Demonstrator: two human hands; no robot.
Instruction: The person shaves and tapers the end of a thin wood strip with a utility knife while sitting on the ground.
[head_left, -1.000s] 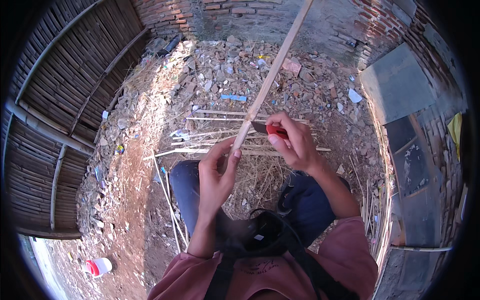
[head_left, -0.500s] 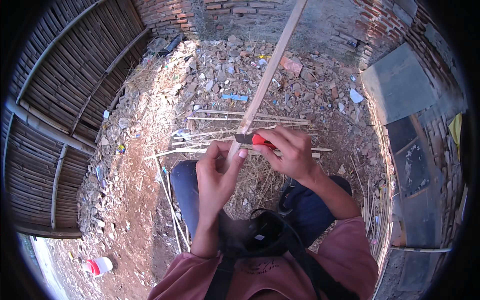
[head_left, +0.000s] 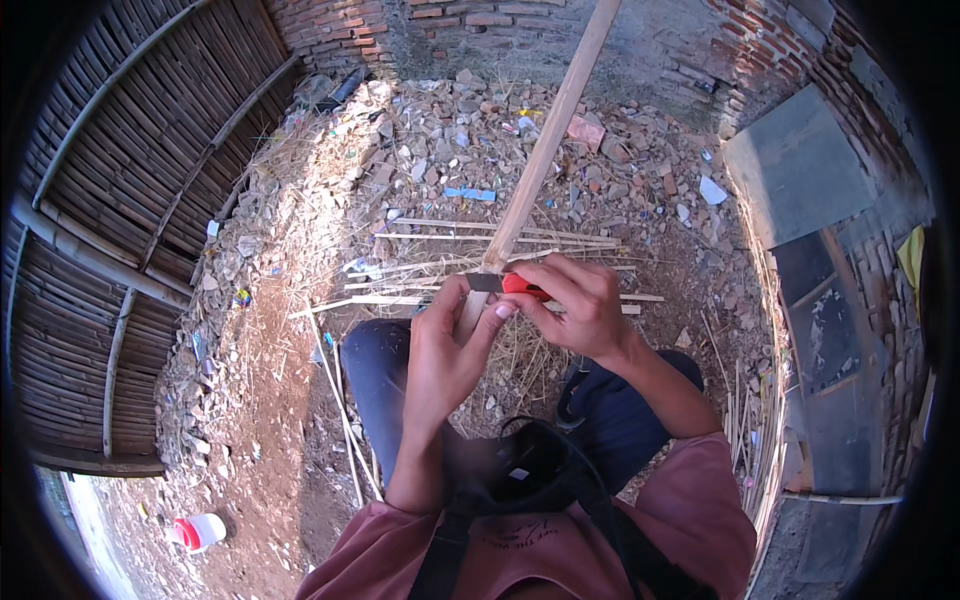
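A long pale bamboo slat (head_left: 545,150) runs from my hands up toward the brick wall. My left hand (head_left: 445,355) grips its near end, thumb pressed by the blade. My right hand (head_left: 580,305) is closed on a knife with a red handle (head_left: 522,285), and its grey blade (head_left: 485,283) lies across the slat just above my left thumb. Thin split bamboo strips (head_left: 500,238) lie on the ground beyond my hands, over dry shavings.
Rubble and stones (head_left: 440,140) cover the ground ahead. A woven bamboo fence (head_left: 110,180) curves along the left. A brick wall (head_left: 760,40) and grey slab (head_left: 795,165) stand at the right. A white bottle with a red cap (head_left: 198,532) lies at lower left.
My right hand with the knife has moved left and down along the slat, bringing the blade across it right at my left thumb. My left hand has stayed on the slat.
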